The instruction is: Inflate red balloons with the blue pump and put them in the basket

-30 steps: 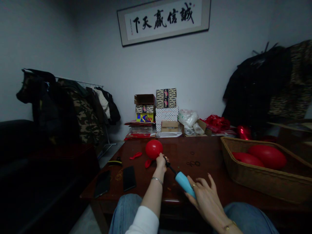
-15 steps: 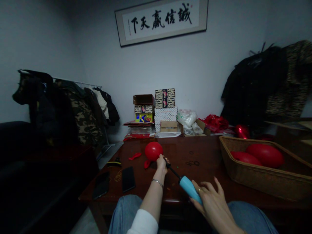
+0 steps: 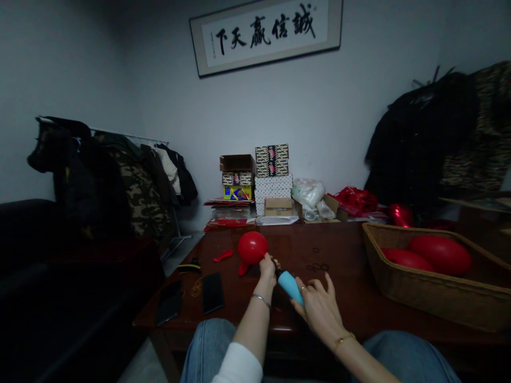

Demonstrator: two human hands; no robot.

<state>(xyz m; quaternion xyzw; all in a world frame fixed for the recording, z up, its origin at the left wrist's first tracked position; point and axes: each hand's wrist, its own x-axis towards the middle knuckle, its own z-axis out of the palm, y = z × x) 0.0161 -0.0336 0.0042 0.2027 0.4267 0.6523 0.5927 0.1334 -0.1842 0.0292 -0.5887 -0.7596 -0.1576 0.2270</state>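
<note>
A small, partly inflated red balloon (image 3: 253,247) sits on the nozzle end of a hand pump with a light blue body (image 3: 290,287). My left hand (image 3: 268,268) is closed around the balloon's neck and the pump's black tip. On the blue body lies my right hand (image 3: 319,306), gripping it between thumb and palm with some fingers lifted. The black rod of the pump is hidden now, so the blue part meets the left hand. Limp red balloons (image 3: 223,256) lie on the table left of the inflated one.
At right stands a wicker basket (image 3: 431,303) with inflated red balloons (image 3: 439,255). Dark rings (image 3: 318,267) lie mid-table. Two dark phone-like slabs (image 3: 213,292) and yellow rubber bands (image 3: 197,288) are at left. Boxes (image 3: 273,194) and plastic bags (image 3: 307,192) line the back edge.
My right hand has pushed the blue pump body up and leftward toward my left hand, so the rod has slid inside. The left hand keeps its hold.
</note>
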